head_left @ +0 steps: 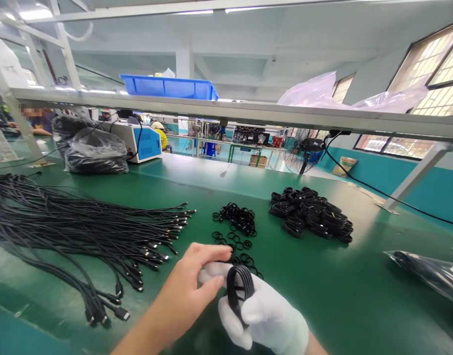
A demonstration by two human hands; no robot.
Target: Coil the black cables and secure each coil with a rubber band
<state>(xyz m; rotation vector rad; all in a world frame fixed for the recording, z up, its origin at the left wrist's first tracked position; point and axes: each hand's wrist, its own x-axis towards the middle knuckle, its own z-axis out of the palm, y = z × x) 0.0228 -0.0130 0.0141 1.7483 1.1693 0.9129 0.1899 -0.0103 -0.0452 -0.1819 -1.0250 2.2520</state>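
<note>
My right hand (268, 310), in a white glove, grips a coiled black cable (244, 276) near the front edge of the table. Just left of the coil is my bare left hand (191, 281), with thumb and index finger apart and a gloved fingertip of the right hand between them. Nothing shows in the left hand; its other fingers are partly hidden. Behind both hands lie loose black rings (241, 241) and a denser pile of the same rings (237, 217). Many straight black cables (82, 222) spread across the left side, plug ends toward the middle.
A heap of coiled black cables (311, 212) lies on the green table (359, 291) at right. Clear plastic bags lie at far right (429, 271) and back left (96, 150), beside a blue-and-white machine (137, 140). Overhead, a shelf (248, 111) carries a blue bin (167, 88).
</note>
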